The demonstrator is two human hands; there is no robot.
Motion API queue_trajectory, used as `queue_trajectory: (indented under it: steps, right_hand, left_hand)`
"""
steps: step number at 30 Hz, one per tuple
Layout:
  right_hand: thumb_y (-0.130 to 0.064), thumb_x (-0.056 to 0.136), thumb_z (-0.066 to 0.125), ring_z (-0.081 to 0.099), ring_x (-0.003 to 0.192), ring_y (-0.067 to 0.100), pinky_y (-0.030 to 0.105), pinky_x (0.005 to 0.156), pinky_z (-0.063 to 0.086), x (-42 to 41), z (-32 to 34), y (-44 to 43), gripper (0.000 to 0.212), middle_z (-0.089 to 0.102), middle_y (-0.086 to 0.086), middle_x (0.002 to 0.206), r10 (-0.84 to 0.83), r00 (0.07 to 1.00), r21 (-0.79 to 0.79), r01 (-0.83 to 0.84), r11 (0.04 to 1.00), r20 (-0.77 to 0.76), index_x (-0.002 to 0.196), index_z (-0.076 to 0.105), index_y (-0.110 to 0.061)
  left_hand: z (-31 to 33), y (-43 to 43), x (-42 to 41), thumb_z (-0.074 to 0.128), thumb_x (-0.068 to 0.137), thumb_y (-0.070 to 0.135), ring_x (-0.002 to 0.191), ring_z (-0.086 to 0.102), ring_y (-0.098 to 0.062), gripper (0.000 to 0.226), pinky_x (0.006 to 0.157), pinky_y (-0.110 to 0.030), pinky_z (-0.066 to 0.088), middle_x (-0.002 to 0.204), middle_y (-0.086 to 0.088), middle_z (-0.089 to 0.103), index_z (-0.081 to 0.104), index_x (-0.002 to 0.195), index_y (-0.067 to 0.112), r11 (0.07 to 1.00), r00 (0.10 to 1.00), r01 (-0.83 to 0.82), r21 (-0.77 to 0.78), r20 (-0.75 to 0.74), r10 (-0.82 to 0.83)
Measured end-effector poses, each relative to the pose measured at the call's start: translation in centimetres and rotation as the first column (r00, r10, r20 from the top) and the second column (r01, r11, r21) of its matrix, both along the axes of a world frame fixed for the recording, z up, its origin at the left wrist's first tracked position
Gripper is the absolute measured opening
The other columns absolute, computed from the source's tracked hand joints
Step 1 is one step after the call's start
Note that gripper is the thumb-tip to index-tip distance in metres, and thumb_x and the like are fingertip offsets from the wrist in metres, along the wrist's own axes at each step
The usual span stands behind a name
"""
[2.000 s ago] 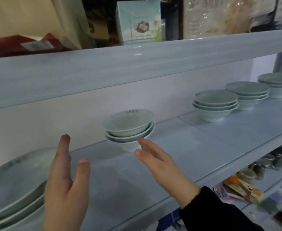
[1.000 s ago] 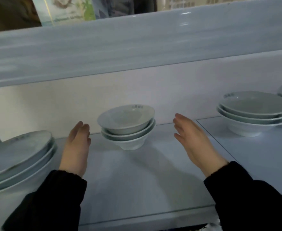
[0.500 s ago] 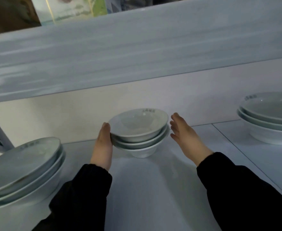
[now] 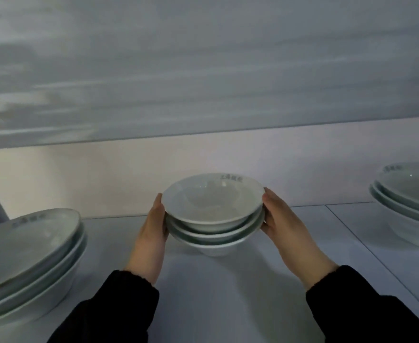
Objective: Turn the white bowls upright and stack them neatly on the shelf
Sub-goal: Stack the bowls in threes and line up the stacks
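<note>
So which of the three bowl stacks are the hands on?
The middle stack, held between the left hand and right hand at its rims. The left stack and right stack, at the frame edges, are untouched.

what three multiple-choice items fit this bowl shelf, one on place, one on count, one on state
1. Where is the middle stack that the hands hold?
A. between two other stacks
B. in a sink
C. on the floor

2. How many bowls are in it?
A. one
B. three
C. six

3. How do its bowls sit?
A. upside down
B. on their sides
C. upright and nested

Key:
1 A: the left stack and the right stack flank it on the shelf.
2 B: three rims show one above another.
3 C: the top bowl's hollow faces up, while the left hand and the right hand hold the stack at its sides.
</note>
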State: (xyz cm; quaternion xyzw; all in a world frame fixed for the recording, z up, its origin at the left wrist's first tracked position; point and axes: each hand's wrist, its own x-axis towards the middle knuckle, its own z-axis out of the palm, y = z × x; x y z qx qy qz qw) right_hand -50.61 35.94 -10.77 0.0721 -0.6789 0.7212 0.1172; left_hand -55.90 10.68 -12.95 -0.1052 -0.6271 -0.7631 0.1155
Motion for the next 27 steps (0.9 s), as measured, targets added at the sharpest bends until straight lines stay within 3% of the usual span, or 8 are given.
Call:
queue_trajectory:
  steps: [5, 10, 15, 18, 21, 23, 27]
  right_hand:
    - [-0.06, 0.087, 0.06, 0.06, 0.125, 0.012, 0.042, 0.106, 0.047, 0.3, -0.2, 0.4, 0.056, 0.063, -0.011, 0.135, -0.071, 0.997, -0.088, 0.075, 0.993, 0.041, 0.137, 0.059, -0.035]
    - [-0.05, 0.095, 0.057, 0.067, 0.114, 0.012, 0.042, 0.099, 0.053, 0.7, 0.3, 0.2, 0.036, 0.069, -0.008, 0.125, -0.125, 0.989, -0.066, 0.13, 0.989, 0.075, 0.125, 0.067, -0.034]
    - [-0.044, 0.095, 0.059, 0.07, 0.105, 0.013, 0.035, 0.086, 0.056, 2.0, 1.2, -0.6, 0.024, 0.073, -0.004, 0.116, -0.17, 0.979, -0.125, 0.183, 0.975, 0.109, 0.111, 0.071, -0.031]
    - [-0.051, 0.09, 0.061, 0.069, 0.108, 0.011, 0.034, 0.088, 0.057, 2.8, 1.4, -1.0, 0.038, 0.071, -0.005, 0.121, -0.122, 0.986, -0.077, 0.131, 0.988, 0.115, 0.12, 0.07, -0.03]
    - [-0.056, 0.087, 0.062, 0.068, 0.111, 0.011, 0.035, 0.092, 0.056, 3.7, 1.5, -1.6, 0.048, 0.069, -0.007, 0.126, -0.075, 0.989, -0.043, 0.081, 0.996, 0.124, 0.128, 0.067, -0.032]
    - [-0.062, 0.08, 0.064, 0.068, 0.111, 0.009, 0.037, 0.096, 0.054, 4.5, 1.5, -2.0, 0.057, 0.068, -0.01, 0.127, -0.062, 0.991, -0.034, 0.067, 0.997, 0.119, 0.13, 0.066, -0.034]
    - [-0.069, 0.07, 0.064, 0.065, 0.116, 0.007, 0.041, 0.103, 0.05, 6.0, 1.3, -2.8, 0.069, 0.066, -0.017, 0.13, -0.036, 0.995, 0.021, 0.035, 0.999, 0.09, 0.133, 0.061, -0.042]
  left_hand:
    - [0.2, -0.3, -0.2, 0.058, 0.085, 0.064, 0.133, 0.046, -0.006, 0.076, 0.112, -0.035, 0.032, 0.148, 0.008, 0.048, 0.041, 0.149, 0.026, 0.993, 0.992, 0.118, 0.031, 0.03, -0.119]
    - [-0.2, -0.8, 0.5, 0.058, 0.085, 0.068, 0.136, 0.043, -0.006, 0.073, 0.117, -0.041, 0.026, 0.146, 0.013, 0.05, 0.046, 0.145, 0.029, 0.998, 0.995, 0.052, -0.018, 0.086, -0.05]
    - [-2.4, -3.9, -1.5, 0.061, 0.073, 0.08, 0.129, 0.052, -0.01, 0.072, 0.109, -0.039, 0.037, 0.145, 0.008, 0.052, 0.056, 0.134, 0.041, 0.997, 0.989, 0.07, -0.013, 0.131, -0.068]
    - [-6.5, -6.7, -3.3, 0.059, 0.077, 0.078, 0.132, 0.05, -0.014, 0.071, 0.113, -0.048, 0.031, 0.143, 0.006, 0.054, 0.054, 0.137, 0.04, 0.998, 0.991, 0.059, -0.028, 0.12, -0.055]
    - [-0.5, -3.8, 4.2, 0.056, 0.075, 0.081, 0.134, 0.045, -0.005, 0.078, 0.114, -0.041, 0.03, 0.144, 0.017, 0.051, 0.048, 0.141, 0.041, 0.991, 0.987, -0.048, -0.122, 0.15, 0.066]
    - [1.1, -2.8, 8.2, 0.051, 0.076, 0.081, 0.137, 0.037, 0.003, 0.077, 0.117, -0.036, 0.025, 0.146, 0.026, 0.044, 0.039, 0.144, 0.047, 0.987, 0.995, -0.065, -0.144, 0.063, 0.074]
    - [1.7, -3.4, 10.7, 0.048, 0.083, 0.072, 0.137, 0.035, 0.006, 0.056, 0.119, -0.039, 0.023, 0.145, 0.029, 0.043, 0.035, 0.135, 0.058, 0.984, 0.998, -0.063, -0.169, -0.004, 0.063]
